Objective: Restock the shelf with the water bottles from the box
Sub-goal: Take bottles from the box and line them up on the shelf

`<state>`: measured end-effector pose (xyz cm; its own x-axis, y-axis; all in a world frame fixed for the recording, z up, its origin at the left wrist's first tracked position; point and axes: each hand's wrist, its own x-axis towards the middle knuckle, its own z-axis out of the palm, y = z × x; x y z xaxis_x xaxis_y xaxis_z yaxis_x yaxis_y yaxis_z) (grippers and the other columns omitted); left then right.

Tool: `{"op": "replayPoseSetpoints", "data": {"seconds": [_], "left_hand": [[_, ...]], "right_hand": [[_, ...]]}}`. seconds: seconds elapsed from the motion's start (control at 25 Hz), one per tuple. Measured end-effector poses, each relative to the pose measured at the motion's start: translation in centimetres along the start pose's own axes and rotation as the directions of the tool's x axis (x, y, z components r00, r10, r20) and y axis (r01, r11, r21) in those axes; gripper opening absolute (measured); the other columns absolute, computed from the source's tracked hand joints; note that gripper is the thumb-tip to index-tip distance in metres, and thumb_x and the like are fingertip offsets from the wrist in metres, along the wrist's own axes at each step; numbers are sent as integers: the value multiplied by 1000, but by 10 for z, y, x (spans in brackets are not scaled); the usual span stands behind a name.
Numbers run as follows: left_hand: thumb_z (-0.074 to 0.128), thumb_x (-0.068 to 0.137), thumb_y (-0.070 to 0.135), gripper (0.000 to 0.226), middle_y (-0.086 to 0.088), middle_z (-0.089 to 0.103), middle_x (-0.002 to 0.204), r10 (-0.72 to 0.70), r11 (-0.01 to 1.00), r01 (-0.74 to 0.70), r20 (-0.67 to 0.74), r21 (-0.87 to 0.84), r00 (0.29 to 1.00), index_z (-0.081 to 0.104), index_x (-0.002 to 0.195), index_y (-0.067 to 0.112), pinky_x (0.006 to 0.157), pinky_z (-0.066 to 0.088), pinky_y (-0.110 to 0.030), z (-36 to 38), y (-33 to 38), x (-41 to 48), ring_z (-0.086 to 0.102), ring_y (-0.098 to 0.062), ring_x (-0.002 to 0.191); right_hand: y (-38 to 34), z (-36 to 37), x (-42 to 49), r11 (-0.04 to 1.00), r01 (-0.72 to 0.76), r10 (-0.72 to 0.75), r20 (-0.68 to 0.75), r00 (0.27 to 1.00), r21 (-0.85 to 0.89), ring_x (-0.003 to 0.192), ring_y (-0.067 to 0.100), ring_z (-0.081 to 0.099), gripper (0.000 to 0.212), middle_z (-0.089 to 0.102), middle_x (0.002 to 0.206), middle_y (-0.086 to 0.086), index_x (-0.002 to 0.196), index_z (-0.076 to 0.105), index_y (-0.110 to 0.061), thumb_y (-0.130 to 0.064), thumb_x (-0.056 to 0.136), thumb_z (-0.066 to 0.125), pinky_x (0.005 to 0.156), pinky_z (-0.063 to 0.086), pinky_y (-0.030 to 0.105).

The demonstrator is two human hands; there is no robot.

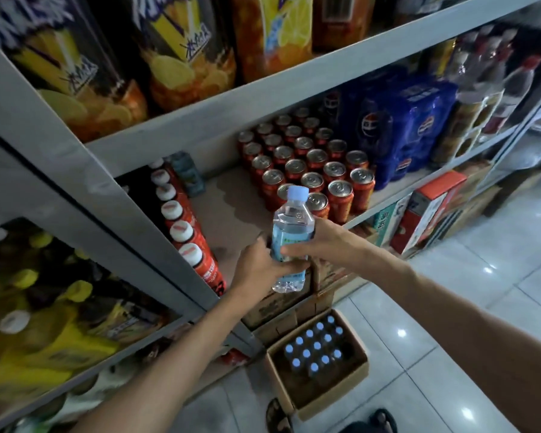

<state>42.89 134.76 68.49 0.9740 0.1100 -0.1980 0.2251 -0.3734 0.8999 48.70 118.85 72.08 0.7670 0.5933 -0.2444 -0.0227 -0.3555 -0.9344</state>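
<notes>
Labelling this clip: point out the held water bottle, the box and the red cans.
water bottle (292,218), head view, clear shoulder.
box (334,397), head view, near wall.
red cans (312,179), head view, one can's top.

- We see a bare shelf (225,210) strip between white-capped bottles (181,231) and red cans (313,170).
- Overhead, the upper shelf board (263,89) caps headroom.
- A teal pack (188,174) sits rear-left.

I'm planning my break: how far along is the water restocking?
Barely started: the shelf shows a bare patch, no water, between the cans and red bottles. One bottle is gripped by the left hand and right hand before that patch. The box on the floor holds many more.
</notes>
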Motion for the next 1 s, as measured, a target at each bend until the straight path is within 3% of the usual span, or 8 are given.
{"op": "replayPoseSetpoints", "data": {"seconds": [0.16, 0.36, 0.44, 0.56, 0.68, 0.76, 0.88, 1.0], "left_hand": [[91, 53, 33, 69, 4, 73, 100, -36, 998, 32, -95, -44, 995, 59, 112, 20, 84, 58, -41, -5, -11, 25, 70, -11, 92], [87, 61, 26, 68, 15, 59, 111, -303, 946, 311, -90, 95, 949, 48, 115, 28, 97, 46, -34, -9, -37, 62, 58, -13, 112], [86, 62, 37, 98, 4, 47, 138, -439, 839, 448, -102, 309, 893, 32, 143, 20, 109, 36, -40, -5, -50, 81, 42, -22, 132], [83, 63, 50, 122, -12, 19, 159, -579, 711, 538, -57, 453, 813, 12, 153, 11, 117, 25, -45, -4, -67, 108, 24, -31, 144], [84, 49, 61, 136, -19, 10, 159, -649, 582, 554, -69, 596, 757, 11, 153, 15, 116, 26, -50, -9, -87, 126, 21, -39, 144], [86, 46, 60, 130, -18, 28, 155, -672, 546, 567, -81, 617, 736, 24, 150, 14, 112, 32, -50, -10, -92, 130, 33, -39, 138], [89, 49, 52, 117, -12, 43, 147, -641, 569, 514, -45, 642, 766, 34, 147, 15, 108, 38, -46, -14, -92, 134, 44, -33, 130], [88, 49, 54, 130, -15, 23, 157, -647, 523, 483, -42, 702, 762, 17, 153, 20, 114, 29, -51, -16, -95, 139, 28, -38, 141]], "right_hand": [[15, 0, 42, 999, -28, 29, 42, 999, -20, 90, 5, 71, 33, 76, 95, -6, 101, 73, -23, -30, 71, 85, 89, 57, 30], [22, 3, 120, 908, 23, -77, -113, 991, -419, 86, 13, 69, 60, 73, 93, -6, 104, 63, -25, -52, 55, 83, 80, 58, 36], [19, 6, 160, 895, 27, -99, -141, 985, -445, 88, 17, 67, 63, 71, 96, -2, 108, 63, -19, -50, 57, 83, 80, 57, 37], [6, 11, 220, 858, 85, -168, -121, 978, -507, 88, 16, 62, 64, 65, 96, -4, 113, 60, -17, -45, 59, 82, 79, 53, 31], [1, 17, 268, 816, 133, -223, -95, 970, -562, 97, 21, 66, 67, 69, 106, 1, 120, 58, -17, -41, 62, 80, 84, 55, 34], [3, 25, 287, 785, 125, -233, -103, 967, -607, 103, 27, 66, 67, 70, 110, 8, 123, 57, -16, -39, 65, 80, 86, 55, 37], [4, 44, 305, 863, 74, -173, -154, 973, -501, 105, 27, 66, 68, 70, 112, 8, 122, 58, -15, -34, 63, 84, 89, 56, 39], [12, 58, 323, 904, 30, -108, -160, 981, -425, 109, 26, 65, 66, 69, 116, 8, 122, 60, -14, -30, 63, 85, 93, 54, 38]]}}
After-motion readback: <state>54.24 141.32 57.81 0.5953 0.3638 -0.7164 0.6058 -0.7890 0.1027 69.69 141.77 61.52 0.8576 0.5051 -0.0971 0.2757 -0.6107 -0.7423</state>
